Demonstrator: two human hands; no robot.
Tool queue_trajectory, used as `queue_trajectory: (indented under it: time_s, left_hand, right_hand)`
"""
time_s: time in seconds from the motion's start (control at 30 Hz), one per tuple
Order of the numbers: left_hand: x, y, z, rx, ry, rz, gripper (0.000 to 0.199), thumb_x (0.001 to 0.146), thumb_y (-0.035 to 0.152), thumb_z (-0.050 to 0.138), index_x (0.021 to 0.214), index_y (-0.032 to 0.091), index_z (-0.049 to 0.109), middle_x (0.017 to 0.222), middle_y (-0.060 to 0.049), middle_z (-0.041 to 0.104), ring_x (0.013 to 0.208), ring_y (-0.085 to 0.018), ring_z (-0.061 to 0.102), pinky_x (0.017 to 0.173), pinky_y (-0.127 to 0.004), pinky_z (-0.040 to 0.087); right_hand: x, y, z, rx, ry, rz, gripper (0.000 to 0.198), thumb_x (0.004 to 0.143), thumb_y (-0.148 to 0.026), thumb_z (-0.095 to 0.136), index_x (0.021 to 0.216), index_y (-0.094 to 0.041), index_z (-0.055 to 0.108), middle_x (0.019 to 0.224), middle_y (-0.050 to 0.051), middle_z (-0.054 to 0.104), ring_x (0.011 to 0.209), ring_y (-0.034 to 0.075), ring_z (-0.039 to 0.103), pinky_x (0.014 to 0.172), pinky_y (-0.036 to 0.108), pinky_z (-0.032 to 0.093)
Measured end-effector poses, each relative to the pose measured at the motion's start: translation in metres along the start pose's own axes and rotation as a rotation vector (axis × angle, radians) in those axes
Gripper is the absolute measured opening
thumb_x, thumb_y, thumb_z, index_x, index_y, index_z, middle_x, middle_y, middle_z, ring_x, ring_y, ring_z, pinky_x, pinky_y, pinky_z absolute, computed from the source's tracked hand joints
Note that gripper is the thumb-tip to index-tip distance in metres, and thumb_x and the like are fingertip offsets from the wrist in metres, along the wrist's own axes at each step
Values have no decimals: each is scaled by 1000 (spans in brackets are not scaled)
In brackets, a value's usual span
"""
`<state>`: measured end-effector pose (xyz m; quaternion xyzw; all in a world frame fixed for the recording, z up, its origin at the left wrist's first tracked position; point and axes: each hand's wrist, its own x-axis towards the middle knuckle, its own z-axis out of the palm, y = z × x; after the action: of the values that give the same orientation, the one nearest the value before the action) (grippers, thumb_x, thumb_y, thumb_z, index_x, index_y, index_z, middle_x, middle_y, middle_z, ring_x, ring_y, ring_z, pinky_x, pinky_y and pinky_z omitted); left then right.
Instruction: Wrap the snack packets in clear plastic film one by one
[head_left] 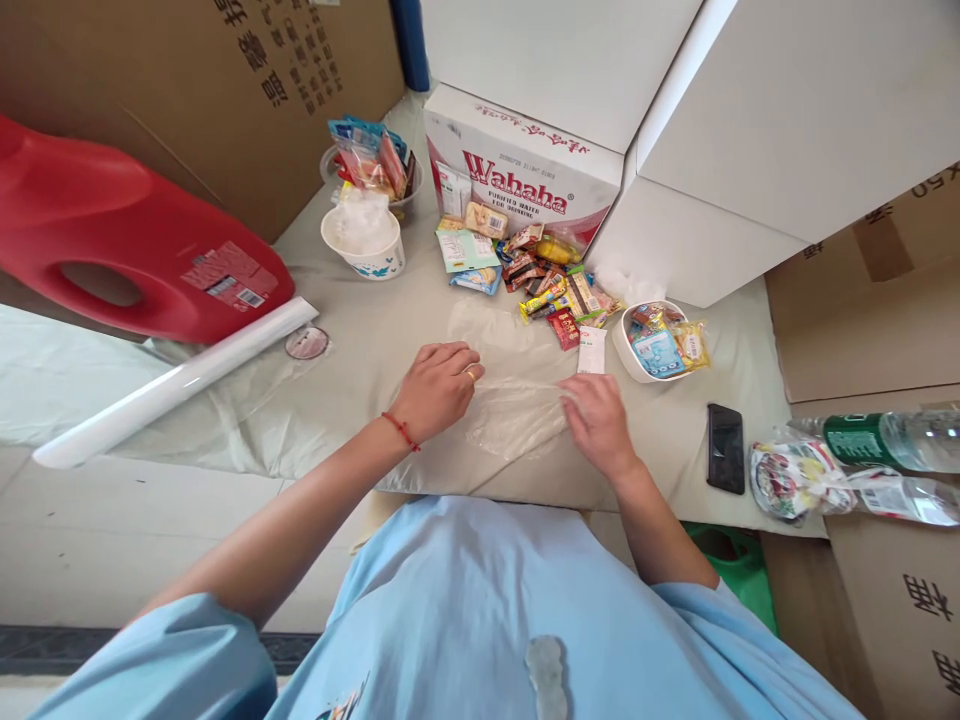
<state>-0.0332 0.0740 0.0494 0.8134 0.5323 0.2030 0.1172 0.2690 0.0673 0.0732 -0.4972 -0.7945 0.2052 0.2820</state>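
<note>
In our head view, taking the clear plastic as the clock's centre and twelve as straight ahead, we judge the thin film itself the main risk: it could cling, crease or tear if we pull its sides unevenly. A wide sweep of our right hand could also knock the white sachet at two o'clock or drag the loose snack pile at one, since both lie so near. The clear plastic lies wrinkled on the tabletop, between our fingers: our left hand bends over by its nine o'clock side, our right reaches its three o'clock edge. The left fingers are curled with their tips hidden, the right ones bent inward; we cannot tell whether either set grips the film.
</note>
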Motion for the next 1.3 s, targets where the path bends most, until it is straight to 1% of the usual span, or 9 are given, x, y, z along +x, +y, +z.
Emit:
queue_trajectory:
  time_s: [0.1,0.17,0.33,0.5,0.67,0.83,0.93,1.13,1.3]
  left_hand:
    - [4,-12,16,35,-124,-55,45,97,33,49,138,21,64,152,-17,58,147,-33,45,122,-61,26]
    - [-4,-23,25,72,-175,-120,56,99,41,46,151,21,52,163,-17,45,153,-34,39,125,-66,17]
    - [-43,-26,34,121,-235,-146,59,103,51,41,156,27,47,172,-13,30,159,-33,28,126,-67,8]
    - [-55,-5,41,123,-162,-182,56,106,48,37,158,30,46,171,-12,31,159,-32,28,127,-64,9]
    - [-53,-3,42,115,-111,-183,54,106,46,38,157,32,46,170,-11,34,158,-30,31,128,-63,10]
    - [-55,-3,42,122,-96,-175,53,105,46,40,156,33,47,169,-11,36,157,-31,33,127,-63,12]
    - [-55,-3,42,122,-96,-171,53,105,45,40,156,31,48,169,-11,36,157,-32,33,127,-65,14]
    - [-56,-4,41,83,-72,-160,53,105,45,41,156,30,49,168,-12,38,157,-31,33,127,-65,13]
    - [-56,-4,42,67,-65,-173,53,104,43,42,155,31,50,168,-12,38,157,-31,34,128,-64,11]
  right_hand:
    - [-13,8,7,27,-376,-126,35,93,-16,61,124,-26,74,146,12,61,139,31,49,116,58,42]
    - [-29,24,4,61,-494,-100,40,91,-13,61,128,-26,73,151,11,59,145,30,47,119,59,41]
    - [-57,54,-34,187,-494,46,31,96,-25,63,124,-28,75,146,11,63,137,29,57,116,58,45]
    - [17,33,-45,116,-267,47,26,102,-34,55,112,-27,77,111,8,77,105,26,71,97,45,55]
    - [160,-7,30,-119,-256,-107,29,100,-26,56,122,-17,73,119,13,73,110,29,65,103,45,49]
    - [260,-39,129,-367,-230,-116,76,89,-29,77,153,-4,46,162,25,40,150,39,32,123,52,28]
    - [283,-45,149,-409,-245,-109,49,97,-20,63,144,-10,57,158,19,47,149,36,33,122,54,28]
    - [261,-28,79,-319,89,-164,43,103,-14,38,136,-15,65,138,15,61,132,31,49,114,48,39]
    - [148,-19,22,-257,147,-196,42,102,-23,44,138,-21,65,127,15,59,121,29,56,105,45,47]
